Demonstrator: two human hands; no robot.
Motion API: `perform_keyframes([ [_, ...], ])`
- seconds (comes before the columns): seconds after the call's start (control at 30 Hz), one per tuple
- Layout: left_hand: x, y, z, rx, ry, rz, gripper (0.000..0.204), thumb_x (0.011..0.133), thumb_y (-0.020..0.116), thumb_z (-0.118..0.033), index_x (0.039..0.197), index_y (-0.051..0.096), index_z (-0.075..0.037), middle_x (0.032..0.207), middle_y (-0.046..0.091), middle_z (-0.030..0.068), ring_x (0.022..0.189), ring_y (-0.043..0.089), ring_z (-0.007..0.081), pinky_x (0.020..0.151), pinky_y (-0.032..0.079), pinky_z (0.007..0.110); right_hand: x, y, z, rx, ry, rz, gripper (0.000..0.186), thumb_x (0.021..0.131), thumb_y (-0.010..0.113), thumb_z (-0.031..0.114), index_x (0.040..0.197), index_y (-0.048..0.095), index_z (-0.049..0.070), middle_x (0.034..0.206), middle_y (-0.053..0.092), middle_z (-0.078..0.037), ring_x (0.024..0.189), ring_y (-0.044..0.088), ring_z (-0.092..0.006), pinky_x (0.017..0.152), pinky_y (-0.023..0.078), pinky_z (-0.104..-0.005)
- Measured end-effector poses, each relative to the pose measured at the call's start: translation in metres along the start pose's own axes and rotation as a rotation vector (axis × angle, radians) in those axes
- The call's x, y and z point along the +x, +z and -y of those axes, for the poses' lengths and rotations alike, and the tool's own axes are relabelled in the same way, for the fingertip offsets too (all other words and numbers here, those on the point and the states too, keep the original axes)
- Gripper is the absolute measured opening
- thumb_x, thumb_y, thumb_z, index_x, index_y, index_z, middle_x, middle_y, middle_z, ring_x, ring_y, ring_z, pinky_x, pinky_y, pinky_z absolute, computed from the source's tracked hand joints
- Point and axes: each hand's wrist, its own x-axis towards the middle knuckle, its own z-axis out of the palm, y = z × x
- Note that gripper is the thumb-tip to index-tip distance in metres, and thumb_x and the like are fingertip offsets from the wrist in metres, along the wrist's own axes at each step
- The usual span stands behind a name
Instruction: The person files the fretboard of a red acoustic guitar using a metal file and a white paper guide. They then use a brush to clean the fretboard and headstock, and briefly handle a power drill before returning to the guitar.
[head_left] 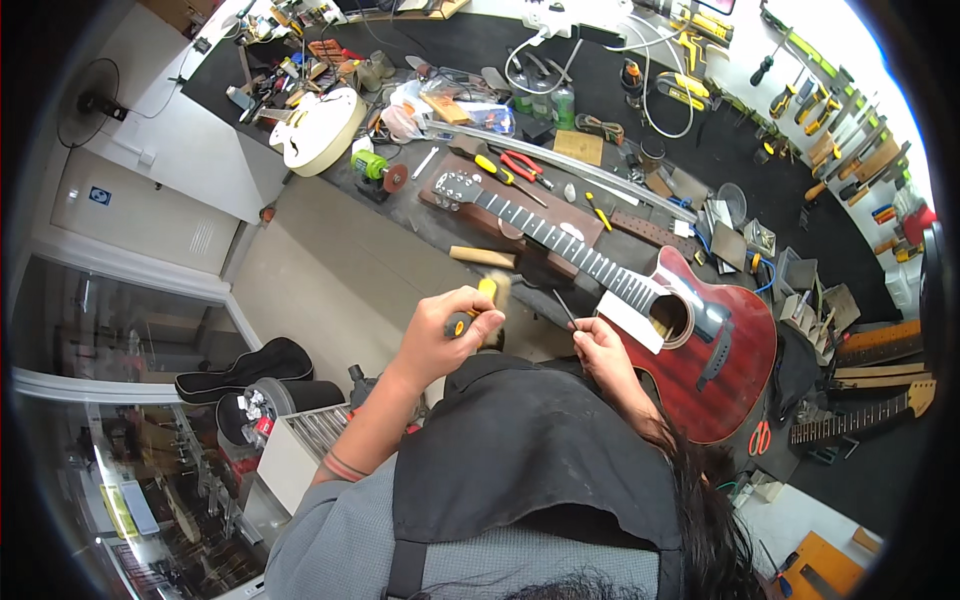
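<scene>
My left hand is closed around a black-and-yellow-handled tool. A yellow part and a blurred tan end rise above my fingers, so its kind is unclear. Between the fingers of my right hand is a thin dark rod, pointing up and left. Beside that hand lies a reddish-brown acoustic guitar, its neck running up and left across the bench. No strings show on it. White sheet covers part of its top next to the soundhole. A brown block sits under the neck.
Pliers, screwdrivers and a green rotary tool with a reddish disc lie on the dark bench. A cream guitar body rests at its far left end. Orange-handled scissors are near the red guitar. A black guitar case stands left.
</scene>
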Motion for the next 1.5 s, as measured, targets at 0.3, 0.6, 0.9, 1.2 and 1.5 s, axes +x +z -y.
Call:
perform_keyframes([
  [0.3, 0.124, -0.082, 0.091, 0.465, 0.248, -0.082, 0.024, 0.096, 0.088, -0.018, 0.100, 0.068, -0.006, 0.092, 0.073, 0.0126, 0.081, 0.073, 0.0375, 0.072, 0.057, 0.046, 0.049, 0.028, -0.001, -0.033, -0.041, -0.159, 0.024, 0.114, 0.065, 0.016, 0.134, 0.066, 0.004, 0.086, 0.058, 0.005, 0.071, 0.047, -0.0038, 0.061, 0.037, -0.0242],
  [0.6, 0.289, -0.138, 0.300, 0.758, -0.055, 0.155, 0.028, 0.096, 0.068, -0.007, 0.123, 0.063, -0.006, 0.123, 0.073, 0.0210, 0.117, 0.072, 0.0460, 0.098, 0.057, 0.056, 0.060, 0.106, 0.009, -0.013, -0.026, -0.517, 0.022, 0.113, 0.064, 0.014, 0.133, 0.067, 0.003, 0.089, 0.061, 0.004, 0.077, 0.052, -0.0046, 0.067, 0.043, -0.0247],
  [0.9, 0.368, -0.132, 0.442, 1.013, -0.304, 0.448, 0.050, 0.101, 0.061, -0.015, 0.149, 0.059, -0.003, 0.150, 0.065, 0.0263, 0.133, 0.069, 0.0462, 0.110, 0.057, 0.059, 0.029, 0.176, -0.024, 0.126, 0.006, -0.854, 0.021, 0.114, 0.064, 0.014, 0.132, 0.067, 0.004, 0.088, 0.062, 0.005, 0.071, 0.050, -0.0034, 0.062, 0.041, -0.0234],
  [1.2, 0.370, -0.182, 0.136, -0.232, 0.178, 0.656, 0.026, 0.103, 0.077, -0.022, 0.121, 0.076, -0.003, 0.106, 0.078, 0.0071, 0.093, 0.071, 0.0154, 0.089, 0.055, 0.032, 0.035, 0.203, -0.040, 0.093, 0.044, -0.900, 0.021, 0.114, 0.064, 0.014, 0.132, 0.067, 0.003, 0.086, 0.060, 0.006, 0.068, 0.049, -0.0024, 0.060, 0.040, -0.0242],
  [1.5, 0.316, -0.241, 0.018, -0.990, 0.998, 0.832, 0.042, 0.093, 0.088, -0.036, 0.103, 0.078, 0.004, 0.090, 0.074, 0.0130, 0.077, 0.068, 0.0237, 0.066, 0.053, 0.035, 0.068, 0.205, -0.007, -0.112, 0.068, -0.845, 0.022, 0.113, 0.064, 0.014, 0.131, 0.065, 0.000, 0.090, 0.061, 0.003, 0.080, 0.053, -0.0049, 0.071, 0.043, -0.0241],
])
